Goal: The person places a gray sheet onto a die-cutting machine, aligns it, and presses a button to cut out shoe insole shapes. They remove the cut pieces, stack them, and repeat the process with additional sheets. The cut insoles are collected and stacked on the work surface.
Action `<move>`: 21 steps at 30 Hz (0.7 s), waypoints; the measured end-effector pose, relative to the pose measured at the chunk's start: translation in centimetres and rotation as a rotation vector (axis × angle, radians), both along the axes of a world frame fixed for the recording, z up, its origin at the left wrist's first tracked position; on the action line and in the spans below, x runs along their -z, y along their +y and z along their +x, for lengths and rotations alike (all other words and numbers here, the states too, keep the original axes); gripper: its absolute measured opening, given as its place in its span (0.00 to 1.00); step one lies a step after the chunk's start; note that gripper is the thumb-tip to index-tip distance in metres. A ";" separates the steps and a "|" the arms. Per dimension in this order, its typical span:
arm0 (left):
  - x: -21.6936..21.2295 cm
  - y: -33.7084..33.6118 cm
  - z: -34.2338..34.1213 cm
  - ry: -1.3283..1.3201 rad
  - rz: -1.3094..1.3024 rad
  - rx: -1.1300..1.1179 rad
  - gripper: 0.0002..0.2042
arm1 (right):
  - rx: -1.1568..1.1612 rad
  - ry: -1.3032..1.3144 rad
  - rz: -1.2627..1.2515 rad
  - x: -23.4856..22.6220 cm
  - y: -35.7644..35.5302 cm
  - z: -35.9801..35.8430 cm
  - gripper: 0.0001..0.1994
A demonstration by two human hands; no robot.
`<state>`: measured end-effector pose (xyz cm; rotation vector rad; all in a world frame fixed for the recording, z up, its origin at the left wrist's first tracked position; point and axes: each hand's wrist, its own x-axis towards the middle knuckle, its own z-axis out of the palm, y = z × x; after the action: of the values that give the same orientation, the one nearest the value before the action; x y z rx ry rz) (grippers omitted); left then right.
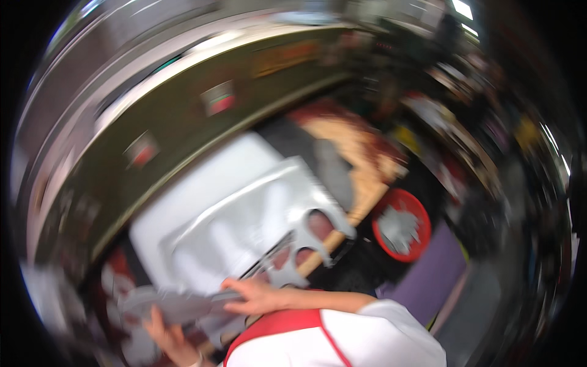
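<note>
A grey flat piece (pixel 174 304) with rounded edges, blurred by motion, spans the space between my hands at the lower left. My right hand (pixel 260 296) grips its right end, fingers on either side of the edge. From below, my left hand (pixel 168 339) holds its near edge, one finger lying over it; the rest of that hand is smeared. Just beyond lies a glossy light-grey sheet (pixel 244 214) with a raised shape. Grey cut-out parts (pixel 315 235) with rounded openings stick out from its right end.
A white sheet (pixel 165 214) lies under the glossy one. Tan board (pixel 342 159) and dark grey material (pixel 333 171) lie farther right. A red round basin (pixel 423 214) holds grey scraps (pixel 398 229), near a purple surface (pixel 437 266). A dark green panel (pixel 177 122) runs along the back.
</note>
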<state>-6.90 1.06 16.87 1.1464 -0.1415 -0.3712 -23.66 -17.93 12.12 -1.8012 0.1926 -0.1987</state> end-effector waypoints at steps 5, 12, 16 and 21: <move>0.4 2.8 -2.3 0.019 0.082 -0.147 0.11 | 0.139 0.078 0.024 0.8 -1.0 -1.0 0.25; -2.8 11.9 2.3 -0.305 0.557 -0.773 0.11 | 0.482 0.103 0.277 3.8 -7.4 -4.5 0.11; -2.1 18.1 6.5 -0.738 0.848 -0.984 0.11 | 0.504 0.091 0.240 4.1 -9.1 -5.6 0.11; 5.9 22.7 11.0 -1.164 1.420 -0.765 0.28 | 0.524 0.109 0.222 4.3 -9.8 -5.4 0.11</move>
<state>4.05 23.74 10.95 2.5650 -0.4637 1.1338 -29.06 -27.68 7.86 -1.5118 0.7375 -0.4323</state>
